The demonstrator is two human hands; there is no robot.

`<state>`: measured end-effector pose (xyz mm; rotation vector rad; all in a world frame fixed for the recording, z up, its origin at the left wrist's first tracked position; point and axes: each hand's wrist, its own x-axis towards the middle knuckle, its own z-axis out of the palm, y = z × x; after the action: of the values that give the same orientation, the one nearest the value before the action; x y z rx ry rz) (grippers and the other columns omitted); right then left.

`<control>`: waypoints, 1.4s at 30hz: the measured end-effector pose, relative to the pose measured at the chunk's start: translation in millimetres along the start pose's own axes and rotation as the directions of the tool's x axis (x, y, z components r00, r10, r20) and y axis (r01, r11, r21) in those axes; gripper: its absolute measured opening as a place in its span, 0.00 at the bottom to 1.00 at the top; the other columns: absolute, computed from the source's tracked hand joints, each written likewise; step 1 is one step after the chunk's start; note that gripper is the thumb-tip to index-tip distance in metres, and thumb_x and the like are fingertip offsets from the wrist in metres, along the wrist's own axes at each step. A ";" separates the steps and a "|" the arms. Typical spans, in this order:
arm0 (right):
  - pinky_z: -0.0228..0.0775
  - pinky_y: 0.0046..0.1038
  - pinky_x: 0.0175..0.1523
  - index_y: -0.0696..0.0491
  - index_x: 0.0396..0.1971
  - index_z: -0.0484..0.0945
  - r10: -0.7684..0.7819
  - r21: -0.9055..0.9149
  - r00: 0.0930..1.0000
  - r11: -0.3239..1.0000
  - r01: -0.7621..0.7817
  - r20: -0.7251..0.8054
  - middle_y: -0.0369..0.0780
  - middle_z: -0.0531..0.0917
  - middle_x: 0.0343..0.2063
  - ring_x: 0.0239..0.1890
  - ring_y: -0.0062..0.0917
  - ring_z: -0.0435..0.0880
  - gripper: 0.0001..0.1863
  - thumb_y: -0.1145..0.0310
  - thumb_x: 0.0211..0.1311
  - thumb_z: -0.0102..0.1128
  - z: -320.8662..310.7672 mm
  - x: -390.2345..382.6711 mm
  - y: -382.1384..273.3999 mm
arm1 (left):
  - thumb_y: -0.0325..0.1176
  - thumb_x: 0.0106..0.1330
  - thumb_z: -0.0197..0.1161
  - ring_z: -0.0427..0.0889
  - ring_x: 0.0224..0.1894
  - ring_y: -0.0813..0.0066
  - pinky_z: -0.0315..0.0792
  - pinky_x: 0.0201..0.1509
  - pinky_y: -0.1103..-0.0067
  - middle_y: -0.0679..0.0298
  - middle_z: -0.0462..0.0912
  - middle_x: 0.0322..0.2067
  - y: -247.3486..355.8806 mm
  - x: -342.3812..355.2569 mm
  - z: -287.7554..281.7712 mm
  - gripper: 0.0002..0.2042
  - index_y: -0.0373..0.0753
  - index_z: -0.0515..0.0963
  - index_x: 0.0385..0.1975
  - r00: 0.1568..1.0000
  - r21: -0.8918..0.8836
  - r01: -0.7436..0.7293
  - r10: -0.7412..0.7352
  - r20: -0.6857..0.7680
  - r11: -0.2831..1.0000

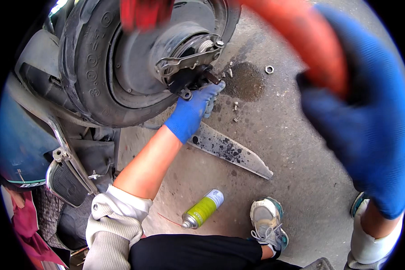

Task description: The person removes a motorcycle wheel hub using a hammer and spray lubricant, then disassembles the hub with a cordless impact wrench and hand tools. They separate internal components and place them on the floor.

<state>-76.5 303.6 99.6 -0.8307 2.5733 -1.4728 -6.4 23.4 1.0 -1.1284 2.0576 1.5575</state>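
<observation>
My blue-gloved left hand [197, 107] is closed round a dark metal part [212, 77] at the wheel hub, just below a metal lever [184, 62]. Its fingertips are partly hidden. Close to the camera, my blue-gloved right hand [360, 121] grips the thick handle of a red mallet [297, 40], smeared by motion. The mallet's blurred head shows at the upper edge, over the wheel, and part of the tool lies outside the view. The scooter wheel [87, 67], with its black tyre, stands at the upper left.
A loose nut [269, 69] and several small bolts [236, 106] lie on the concrete by a dark stain. Beneath my left wrist rests a flat metal plate [231, 153]. A green spray can [203, 209] lies near my shoe [267, 220]. Left of me is a footrest [69, 180].
</observation>
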 end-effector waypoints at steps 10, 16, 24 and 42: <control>0.70 0.25 0.28 0.57 0.53 0.73 0.120 0.123 0.989 0.986 -0.110 -0.081 0.41 0.75 0.22 0.20 0.25 0.75 0.22 0.74 0.56 0.60 -12.4 3.5 -0.1 | 0.38 0.67 0.61 0.60 0.16 0.85 0.54 0.20 0.82 0.75 0.64 0.16 5.5 -2.5 10.9 0.11 0.48 0.71 0.22 1.000 0.031 -0.002 0.001 0.025 1.000; 0.71 0.27 0.31 0.56 0.54 0.73 -0.127 -0.123 0.984 0.982 0.142 0.123 0.43 0.76 0.23 0.22 0.28 0.77 0.24 0.76 0.54 0.61 7.0 0.4 1.1 | 0.42 0.60 0.71 0.63 0.12 0.85 0.55 0.15 0.83 0.75 0.69 0.14 -10.5 5.2 -8.0 0.13 0.49 0.73 0.20 0.999 -0.043 -0.046 0.045 -0.015 0.998; 0.73 0.29 0.35 0.55 0.54 0.74 0.112 0.149 0.993 0.983 -0.105 -0.037 0.46 0.78 0.25 0.24 0.31 0.80 0.25 0.79 0.52 0.62 2.5 -0.6 2.7 | 0.41 0.65 0.64 0.59 0.16 0.86 0.51 0.20 0.84 0.79 0.63 0.16 -4.9 2.2 0.5 0.06 0.49 0.81 0.36 0.999 0.027 0.042 -0.041 -0.017 0.999; 0.73 0.21 0.32 0.57 0.56 0.73 0.183 0.179 0.980 0.970 -0.167 -0.080 0.36 0.80 0.29 0.27 0.14 0.78 0.26 0.83 0.54 0.60 3.9 4.6 -4.5 | 0.43 0.64 0.66 0.60 0.14 0.87 0.50 0.18 0.84 0.77 0.64 0.13 -8.1 5.6 1.1 0.11 0.50 0.75 0.22 0.997 0.028 -0.061 0.062 -0.041 0.998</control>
<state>-77.3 296.5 102.1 -0.5094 2.4641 -1.6867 -4.1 21.5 -8.4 -1.1068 2.1530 1.5430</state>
